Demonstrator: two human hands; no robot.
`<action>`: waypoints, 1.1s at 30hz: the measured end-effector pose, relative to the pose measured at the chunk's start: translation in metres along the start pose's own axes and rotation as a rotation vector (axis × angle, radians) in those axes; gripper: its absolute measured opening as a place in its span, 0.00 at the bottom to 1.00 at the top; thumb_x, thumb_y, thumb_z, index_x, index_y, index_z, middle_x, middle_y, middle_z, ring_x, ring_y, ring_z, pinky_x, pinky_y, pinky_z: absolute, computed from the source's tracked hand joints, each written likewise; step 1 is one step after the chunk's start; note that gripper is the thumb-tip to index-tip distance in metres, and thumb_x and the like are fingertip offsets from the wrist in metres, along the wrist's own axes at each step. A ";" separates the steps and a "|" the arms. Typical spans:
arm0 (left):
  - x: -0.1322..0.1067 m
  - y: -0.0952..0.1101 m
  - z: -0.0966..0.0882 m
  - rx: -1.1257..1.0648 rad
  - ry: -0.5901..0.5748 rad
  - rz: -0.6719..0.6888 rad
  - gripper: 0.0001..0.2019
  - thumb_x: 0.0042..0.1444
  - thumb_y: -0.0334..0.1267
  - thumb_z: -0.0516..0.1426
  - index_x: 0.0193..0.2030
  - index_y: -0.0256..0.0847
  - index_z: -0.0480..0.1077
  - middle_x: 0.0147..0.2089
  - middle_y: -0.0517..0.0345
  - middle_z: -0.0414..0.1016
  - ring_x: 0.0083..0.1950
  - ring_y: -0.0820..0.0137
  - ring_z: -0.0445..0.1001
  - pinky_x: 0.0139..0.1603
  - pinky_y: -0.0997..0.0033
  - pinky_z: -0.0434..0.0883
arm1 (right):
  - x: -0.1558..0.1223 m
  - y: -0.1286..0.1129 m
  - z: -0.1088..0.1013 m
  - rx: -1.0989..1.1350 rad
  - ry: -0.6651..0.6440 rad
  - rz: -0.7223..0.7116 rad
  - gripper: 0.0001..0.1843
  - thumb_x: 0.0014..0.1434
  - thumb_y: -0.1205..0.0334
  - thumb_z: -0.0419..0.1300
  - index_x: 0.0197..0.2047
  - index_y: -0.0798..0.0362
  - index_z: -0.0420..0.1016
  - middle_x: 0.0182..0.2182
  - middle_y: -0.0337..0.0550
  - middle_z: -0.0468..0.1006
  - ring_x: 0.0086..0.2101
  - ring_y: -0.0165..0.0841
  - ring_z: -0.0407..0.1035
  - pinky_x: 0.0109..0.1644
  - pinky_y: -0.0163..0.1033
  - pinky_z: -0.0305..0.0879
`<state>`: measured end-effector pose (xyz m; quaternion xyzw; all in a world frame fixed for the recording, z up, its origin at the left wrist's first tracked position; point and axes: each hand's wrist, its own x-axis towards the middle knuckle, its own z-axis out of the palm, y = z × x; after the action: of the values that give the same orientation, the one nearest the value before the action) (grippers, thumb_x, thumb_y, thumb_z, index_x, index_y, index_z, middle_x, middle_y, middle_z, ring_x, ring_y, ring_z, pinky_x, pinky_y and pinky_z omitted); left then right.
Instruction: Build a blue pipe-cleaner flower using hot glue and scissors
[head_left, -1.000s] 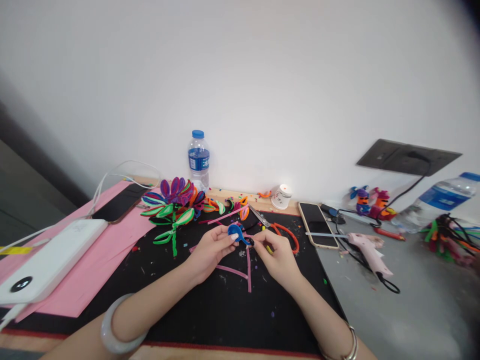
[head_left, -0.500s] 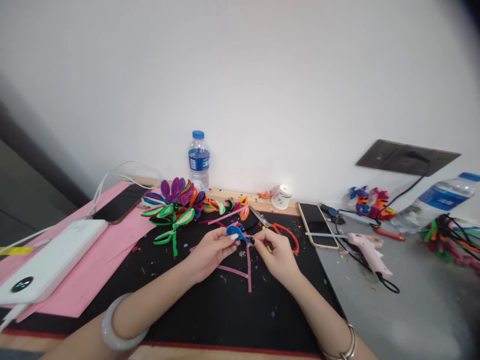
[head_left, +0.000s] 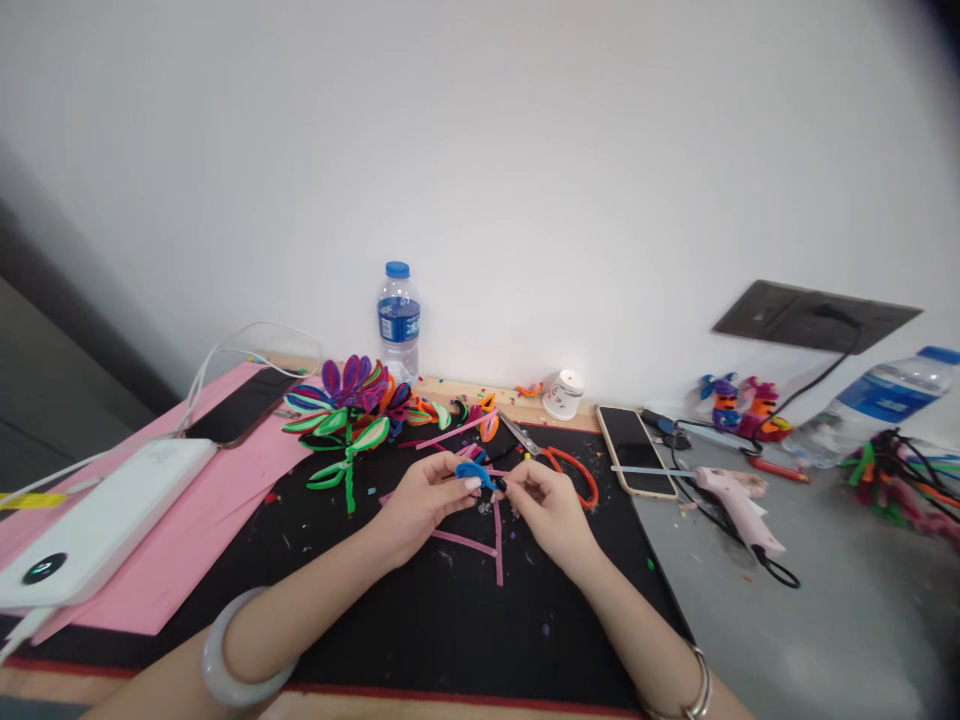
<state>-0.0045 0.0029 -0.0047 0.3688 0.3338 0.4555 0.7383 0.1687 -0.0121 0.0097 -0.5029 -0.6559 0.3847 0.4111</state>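
Observation:
Between thumb and fingers, my left hand (head_left: 427,500) pinches a bent blue pipe cleaner (head_left: 474,472) above the black mat (head_left: 450,640). My right hand (head_left: 551,510) is closed at the other end of that piece, where a small black bit (head_left: 498,484) shows by the fingertips. Exactly what the right fingertips grip is partly hidden. Pink pipe cleaner strips (head_left: 498,555) lie on the mat below and behind both hands. Beyond the right hand are scissors with orange handles (head_left: 577,470); their blades point to the back left.
A pipe-cleaner flower (head_left: 349,450) and a water bottle (head_left: 398,325) stand at the back left. A paper cup (head_left: 562,394) is by the wall. To the right are a phone (head_left: 634,450), a pink glue gun (head_left: 739,505) and another bottle (head_left: 885,400). A white power bank (head_left: 112,520) lies left on pink sheets.
The blue pipe cleaner has tilted and looks flatter between my fingers. My right fingertips have shifted slightly at its black end. Everything else stays in place.

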 end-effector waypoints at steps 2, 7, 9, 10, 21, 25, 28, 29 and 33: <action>-0.001 0.000 0.001 0.065 -0.010 0.073 0.07 0.41 0.31 0.64 0.27 0.35 0.69 0.35 0.60 0.71 0.32 0.77 0.71 0.35 0.76 0.69 | 0.001 0.001 0.001 0.123 -0.007 0.048 0.07 0.53 0.64 0.56 0.25 0.55 0.67 0.19 0.36 0.70 0.18 0.25 0.58 0.22 0.31 0.55; -0.006 -0.002 0.003 0.300 -0.095 0.361 0.06 0.41 0.27 0.63 0.23 0.35 0.69 0.33 0.58 0.69 0.36 0.74 0.70 0.39 0.72 0.68 | 0.004 0.000 0.003 0.355 -0.025 0.147 0.09 0.50 0.60 0.60 0.25 0.55 0.65 0.16 0.33 0.67 0.16 0.23 0.58 0.21 0.30 0.55; -0.009 -0.002 0.003 0.417 -0.121 0.454 0.04 0.43 0.27 0.61 0.24 0.36 0.70 0.34 0.56 0.69 0.36 0.72 0.70 0.38 0.72 0.68 | 0.003 -0.001 0.004 0.413 -0.032 0.177 0.10 0.49 0.58 0.61 0.25 0.55 0.65 0.16 0.32 0.68 0.16 0.23 0.59 0.20 0.30 0.56; -0.011 -0.002 0.004 0.475 -0.131 0.496 0.04 0.45 0.26 0.60 0.25 0.37 0.70 0.35 0.56 0.69 0.37 0.72 0.70 0.37 0.71 0.69 | 0.003 -0.001 0.005 0.443 -0.040 0.187 0.11 0.49 0.58 0.61 0.25 0.55 0.65 0.16 0.32 0.68 0.16 0.23 0.59 0.20 0.30 0.56; -0.019 0.004 0.005 0.808 -0.143 0.663 0.08 0.50 0.27 0.55 0.25 0.41 0.73 0.35 0.52 0.72 0.38 0.69 0.71 0.41 0.68 0.68 | 0.002 0.000 0.004 0.583 -0.075 0.229 0.15 0.46 0.53 0.64 0.25 0.55 0.65 0.15 0.33 0.68 0.16 0.23 0.59 0.19 0.29 0.55; -0.019 0.005 0.005 0.816 -0.130 0.662 0.08 0.50 0.28 0.54 0.25 0.41 0.73 0.36 0.52 0.72 0.38 0.68 0.71 0.43 0.68 0.68 | 0.002 0.000 0.003 0.627 -0.060 0.242 0.15 0.47 0.53 0.63 0.25 0.55 0.65 0.17 0.34 0.69 0.17 0.23 0.60 0.20 0.29 0.56; -0.019 0.004 0.005 0.812 -0.137 0.657 0.08 0.50 0.27 0.54 0.25 0.41 0.72 0.36 0.52 0.71 0.39 0.68 0.71 0.43 0.68 0.68 | 0.001 -0.001 0.003 0.671 -0.057 0.245 0.14 0.48 0.55 0.63 0.25 0.55 0.65 0.17 0.34 0.70 0.17 0.23 0.61 0.21 0.29 0.57; -0.019 0.004 0.005 0.813 -0.141 0.656 0.08 0.50 0.27 0.54 0.25 0.41 0.72 0.36 0.52 0.71 0.39 0.68 0.71 0.43 0.68 0.68 | 0.001 -0.001 0.003 0.682 -0.059 0.247 0.14 0.48 0.56 0.63 0.25 0.55 0.65 0.17 0.33 0.70 0.17 0.23 0.61 0.21 0.29 0.57; -0.019 0.005 0.007 0.821 -0.164 0.653 0.07 0.49 0.26 0.54 0.26 0.40 0.71 0.36 0.52 0.71 0.39 0.69 0.71 0.43 0.68 0.67 | 0.001 -0.002 0.003 0.674 -0.054 0.246 0.13 0.48 0.56 0.63 0.25 0.55 0.65 0.17 0.33 0.69 0.17 0.23 0.61 0.20 0.29 0.56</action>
<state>-0.0076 -0.0144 0.0059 0.7465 0.2938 0.4632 0.3766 0.1647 -0.0121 0.0106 -0.4040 -0.4373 0.6390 0.4870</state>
